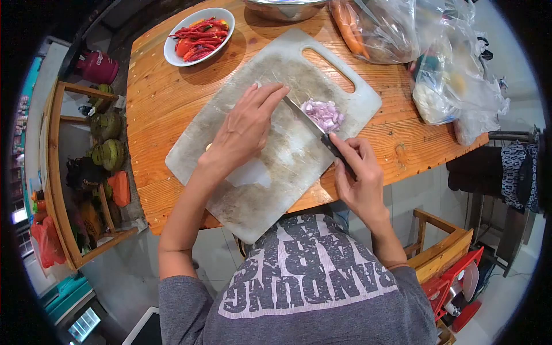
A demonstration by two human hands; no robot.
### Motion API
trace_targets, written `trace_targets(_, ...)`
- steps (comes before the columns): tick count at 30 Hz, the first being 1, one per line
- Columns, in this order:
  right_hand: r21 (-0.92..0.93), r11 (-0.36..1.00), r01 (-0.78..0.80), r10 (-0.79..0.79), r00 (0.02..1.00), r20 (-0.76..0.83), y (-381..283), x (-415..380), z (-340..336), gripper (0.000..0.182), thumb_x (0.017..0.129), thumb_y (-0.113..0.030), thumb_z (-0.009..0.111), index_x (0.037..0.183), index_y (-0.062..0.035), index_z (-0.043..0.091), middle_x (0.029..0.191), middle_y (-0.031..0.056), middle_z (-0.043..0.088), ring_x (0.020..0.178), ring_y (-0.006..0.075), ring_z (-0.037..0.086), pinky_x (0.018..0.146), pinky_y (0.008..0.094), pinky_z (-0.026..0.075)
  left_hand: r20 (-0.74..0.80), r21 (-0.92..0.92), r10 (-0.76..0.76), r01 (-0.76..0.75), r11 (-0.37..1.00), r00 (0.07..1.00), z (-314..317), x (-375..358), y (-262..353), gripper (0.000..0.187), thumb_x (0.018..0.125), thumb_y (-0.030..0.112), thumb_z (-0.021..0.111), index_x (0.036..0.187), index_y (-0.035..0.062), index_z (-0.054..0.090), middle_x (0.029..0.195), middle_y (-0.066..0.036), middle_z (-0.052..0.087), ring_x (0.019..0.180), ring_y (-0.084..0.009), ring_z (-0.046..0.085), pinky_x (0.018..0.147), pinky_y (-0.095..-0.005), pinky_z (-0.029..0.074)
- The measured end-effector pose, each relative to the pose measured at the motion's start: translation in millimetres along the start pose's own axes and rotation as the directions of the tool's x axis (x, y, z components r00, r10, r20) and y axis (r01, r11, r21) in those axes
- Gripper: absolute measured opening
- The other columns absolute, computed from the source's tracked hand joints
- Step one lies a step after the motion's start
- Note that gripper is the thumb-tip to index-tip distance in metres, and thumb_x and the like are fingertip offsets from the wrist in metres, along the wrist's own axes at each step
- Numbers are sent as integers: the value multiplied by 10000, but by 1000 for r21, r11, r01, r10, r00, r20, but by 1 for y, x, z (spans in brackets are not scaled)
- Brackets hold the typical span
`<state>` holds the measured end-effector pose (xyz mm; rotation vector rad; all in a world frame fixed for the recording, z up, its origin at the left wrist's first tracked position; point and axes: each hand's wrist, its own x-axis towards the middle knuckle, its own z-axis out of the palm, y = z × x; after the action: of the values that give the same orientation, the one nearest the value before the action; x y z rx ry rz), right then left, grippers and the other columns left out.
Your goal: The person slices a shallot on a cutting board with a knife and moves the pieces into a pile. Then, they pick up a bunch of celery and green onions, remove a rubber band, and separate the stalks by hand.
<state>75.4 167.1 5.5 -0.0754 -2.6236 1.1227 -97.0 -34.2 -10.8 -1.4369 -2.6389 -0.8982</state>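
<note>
A black-handled knife (315, 122) is in my right hand (363, 175), its handle wrapped by the fingers. The blade slants up and left over the white cutting board (241, 213), along the near side of a small heap of chopped shallots (323, 115). My left hand (247, 123) reaches across the middle of the board, palm down. Its fingers are stretched toward the right, with the fingertips right at the knife's tip. A small pale piece (208, 147) peeks out beside the left wrist; the board beneath the palm is hidden.
A white bowl (172, 54) of red chilies and tomatoes stands at the back left of the wooden table (149, 115). Behind the board is a metal bowl (286, 9). Plastic bags (379, 34) with carrots and other produce lie back right. A wooden stool (440, 253) stands lower right.
</note>
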Motion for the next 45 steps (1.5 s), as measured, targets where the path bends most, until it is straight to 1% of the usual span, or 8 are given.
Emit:
trace_targets(2,-90,994,57,-57,998,-4,2,9,-7,535,798,102,671,1314,-36,638,1017,176,572,880,320,607,742,393,516,51,-17,-5,6,1000,999,1,-1,-2,579,896,-73,506,1462,41,461,1471,-175,493,1374,-371,459,1230,-481,301)
trace_targets(8,-139,984,110,-102,993,66,4,10,-12,533,821,70,699,1335,-53,632,1008,148,574,863,297,620,705,393,524,126,-47,-25,32,998,992,3,-7,-10,599,926,-58,488,1510,48,403,1553,-179,418,1433,-358,405,1239,-475,283)
trace_targets(14,-112,994,-1,10,997,75,11,-1,-6,545,851,47,708,1372,-87,621,988,130,563,766,242,613,661,369,522,154,-58,-19,29,998,988,2,-10,-12,627,943,-49,468,1551,56,352,1592,-181,371,1463,-351,371,1245,-464,272)
trace_targets(19,-56,998,36,-34,999,42,-10,10,-21,525,848,59,707,1350,-73,635,967,129,556,753,240,601,661,366,516,203,-65,-53,67,996,978,0,-11,-11,634,958,-22,456,1572,63,323,1612,-168,348,1473,-350,357,1246,-459,270)
trace_targets(29,-76,994,76,-75,997,20,20,6,-6,513,829,105,694,1314,-60,661,917,138,529,784,269,592,674,359,509,197,-67,-54,68,995,979,-5,-9,-4,641,954,-22,451,1574,77,324,1613,-156,356,1479,-346,350,1246,-451,276)
trace_targets(38,-78,985,153,-155,988,-20,15,11,-17,526,788,133,694,1279,-56,696,888,132,532,730,250,576,644,343,500,203,-92,-70,90,992,977,-3,-10,-5,633,957,-18,425,1573,101,340,1624,-146,346,1474,-352,364,1238,-436,287)
trace_targets(41,-94,989,113,-116,993,-26,23,3,-2,512,792,134,689,1269,-53,702,877,130,532,727,249,575,646,346,502,198,-101,-90,112,989,976,-6,-5,-2,631,955,-16,423,1570,103,349,1627,-138,344,1475,-350,363,1237,-437,288)
trace_targets(45,-76,988,135,-137,990,-15,12,6,-8,536,789,150,691,1280,-64,703,866,101,530,705,203,552,612,312,479,204,-119,-101,127,985,974,-9,-7,-3,634,953,-11,428,1570,111,351,1628,-133,345,1475,-345,362,1234,-443,290)
